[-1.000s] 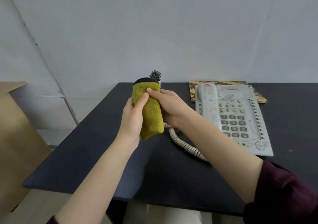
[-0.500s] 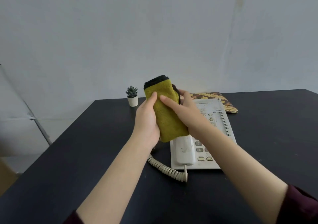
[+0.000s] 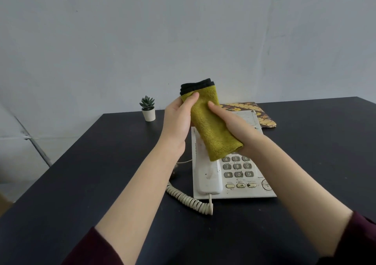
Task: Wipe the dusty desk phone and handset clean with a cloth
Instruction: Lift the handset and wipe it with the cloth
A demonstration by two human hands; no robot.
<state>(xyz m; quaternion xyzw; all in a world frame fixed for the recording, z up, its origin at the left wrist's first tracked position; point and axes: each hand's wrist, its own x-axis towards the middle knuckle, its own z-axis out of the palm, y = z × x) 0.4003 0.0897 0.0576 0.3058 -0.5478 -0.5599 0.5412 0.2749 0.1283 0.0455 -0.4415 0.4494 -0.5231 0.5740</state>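
Dark maroon sleeves pushed up past both forearms; hands bare, without rings, watch or gloves.

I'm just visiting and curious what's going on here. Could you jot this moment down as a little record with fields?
Cloth: folded yellow-green microfibre cloth with black edge, held above the phone
Left hand: grips the cloth's upper part
Right hand: grips its lower part
Phone: dusty white desk phone, handset on its cradle
Wiping: not yet begun
Desk: black desk
Nearby: small potted succulent
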